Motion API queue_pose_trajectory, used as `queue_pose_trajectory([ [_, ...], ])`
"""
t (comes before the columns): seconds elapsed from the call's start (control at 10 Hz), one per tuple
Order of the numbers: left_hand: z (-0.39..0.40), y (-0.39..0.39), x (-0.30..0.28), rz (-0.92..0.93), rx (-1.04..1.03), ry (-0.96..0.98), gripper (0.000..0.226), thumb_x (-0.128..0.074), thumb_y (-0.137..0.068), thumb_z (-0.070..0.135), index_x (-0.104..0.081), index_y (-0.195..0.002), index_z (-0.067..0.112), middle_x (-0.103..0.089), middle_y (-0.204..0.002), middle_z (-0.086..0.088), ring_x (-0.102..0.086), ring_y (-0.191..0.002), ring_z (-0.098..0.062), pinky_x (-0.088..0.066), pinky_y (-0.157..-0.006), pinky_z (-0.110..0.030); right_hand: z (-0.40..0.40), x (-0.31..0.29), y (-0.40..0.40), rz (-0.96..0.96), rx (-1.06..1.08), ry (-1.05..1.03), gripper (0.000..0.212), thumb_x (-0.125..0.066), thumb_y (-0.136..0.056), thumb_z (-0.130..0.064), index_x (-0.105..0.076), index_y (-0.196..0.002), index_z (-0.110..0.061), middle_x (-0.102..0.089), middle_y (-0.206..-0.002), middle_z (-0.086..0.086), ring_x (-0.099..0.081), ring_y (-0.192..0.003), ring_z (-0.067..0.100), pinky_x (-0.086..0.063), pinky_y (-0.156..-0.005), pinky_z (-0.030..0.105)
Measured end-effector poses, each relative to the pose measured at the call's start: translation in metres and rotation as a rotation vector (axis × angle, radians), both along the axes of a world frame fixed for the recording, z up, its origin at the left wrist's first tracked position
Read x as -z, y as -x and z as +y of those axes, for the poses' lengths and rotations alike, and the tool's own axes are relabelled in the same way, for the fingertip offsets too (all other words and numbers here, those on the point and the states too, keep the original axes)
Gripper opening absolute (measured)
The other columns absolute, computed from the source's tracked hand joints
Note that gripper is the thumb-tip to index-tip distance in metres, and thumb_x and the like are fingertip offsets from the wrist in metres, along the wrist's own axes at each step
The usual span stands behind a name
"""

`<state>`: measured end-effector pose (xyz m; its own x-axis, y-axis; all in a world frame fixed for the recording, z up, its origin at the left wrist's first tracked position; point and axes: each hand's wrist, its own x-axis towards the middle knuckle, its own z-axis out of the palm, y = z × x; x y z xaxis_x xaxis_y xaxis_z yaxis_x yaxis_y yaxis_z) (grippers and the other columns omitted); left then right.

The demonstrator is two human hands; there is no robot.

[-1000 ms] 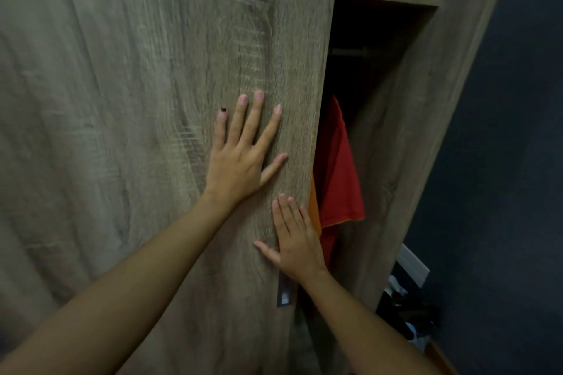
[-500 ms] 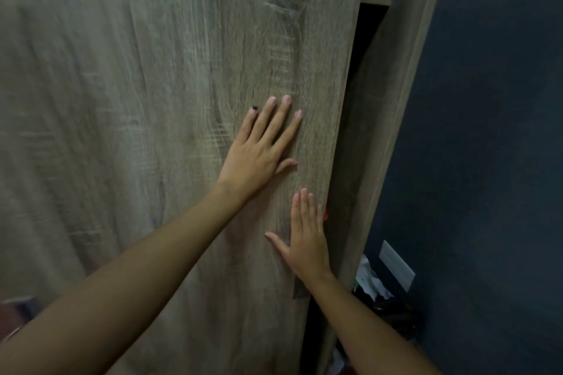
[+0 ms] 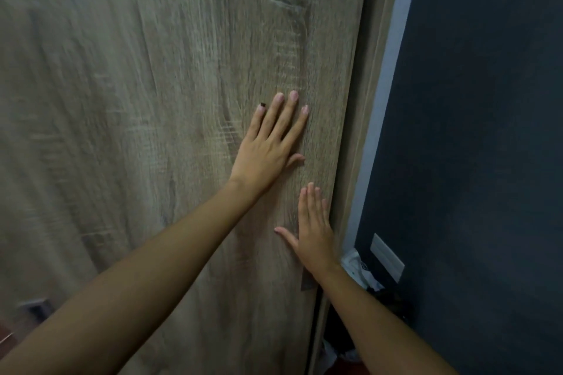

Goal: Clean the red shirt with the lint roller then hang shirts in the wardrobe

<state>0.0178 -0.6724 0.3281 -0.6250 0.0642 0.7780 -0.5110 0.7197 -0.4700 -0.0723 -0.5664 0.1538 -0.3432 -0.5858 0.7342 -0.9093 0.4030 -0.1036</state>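
While shirts stay hidden, hands (image 3: pixel 268 149) press wardrobe door (image 3: pixel 152 100).

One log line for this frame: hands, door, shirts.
left hand: flat on wardrobe door | right hand: flat near door's right edge | door: looks closed | shirts: not visible

Bare forearms, sleeveless; left hand (image 3: pixel 264 151) little fingernail dark.
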Motion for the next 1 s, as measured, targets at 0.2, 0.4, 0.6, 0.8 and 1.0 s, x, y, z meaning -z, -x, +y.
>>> queue_pose_trajectory([
  [0.2, 0.011, 0.013, 0.001, 0.012, -0.012, 0.013, 0.083, -0.046, -0.09, 0.057, -0.013, -0.153, 0.014, -0.013, -0.159, -0.015, -0.011, -0.147, -0.033, -0.006, -0.118, -0.047, 0.009, -0.001, 0.01, -0.035, -0.012, -0.006, 0.101, -0.043, -0.086, -0.067, 0.004, -0.151, -0.005, -0.001, -0.159, 0.013, -0.005, -0.148, 0.03, -0.006, -0.122, 0.041],
  [0.4, 0.012, 0.016, 0.001, 0.021, -0.008, 0.014, 0.083, -0.047, -0.09, 0.057, -0.013, -0.152, 0.014, -0.015, -0.159, -0.016, -0.013, -0.147, -0.033, -0.006, -0.119, -0.047, 0.012, 0.0, 0.02, -0.018, -0.003, -0.046, 0.106, -0.046, -0.084, -0.068, 0.007, -0.151, -0.006, 0.001, -0.16, 0.012, -0.003, -0.149, 0.028, -0.012, -0.12, 0.043],
  [0.6, 0.013, 0.016, 0.0, 0.009, -0.027, 0.018, 0.081, -0.041, -0.091, 0.058, -0.014, -0.152, 0.013, -0.016, -0.159, -0.016, -0.015, -0.146, -0.034, -0.009, -0.117, -0.047, 0.013, 0.001, 0.019, -0.006, 0.018, -0.057, 0.107, -0.047, -0.083, -0.068, 0.009, -0.151, -0.006, 0.006, -0.16, 0.01, -0.001, -0.149, 0.027, -0.007, -0.121, 0.04],
  [0.8, 0.017, 0.005, -0.006, -0.041, -0.023, -0.011, 0.069, -0.037, -0.097, 0.049, -0.017, -0.153, 0.014, -0.016, -0.159, -0.012, -0.015, -0.147, -0.03, -0.012, -0.118, -0.045, 0.019, -0.004, 0.011, -0.042, 0.051, -0.099, 0.101, -0.042, -0.087, -0.065, 0.012, -0.151, -0.009, 0.007, -0.16, 0.008, 0.002, -0.148, 0.024, -0.01, -0.12, 0.042],
  [1.0, 0.007, -0.057, 0.014, -0.04, -0.044, -0.188, 0.06, -0.034, -0.101, 0.037, -0.015, -0.152, 0.012, -0.013, -0.16, -0.013, -0.013, -0.148, -0.028, -0.015, -0.118, -0.048, 0.038, -0.021, -0.006, -0.123, 0.023, -0.215, 0.083, -0.027, -0.095, -0.059, 0.013, -0.15, -0.011, 0.016, -0.158, 0.006, 0.014, -0.147, 0.019, 0.004, -0.119, 0.039],
])
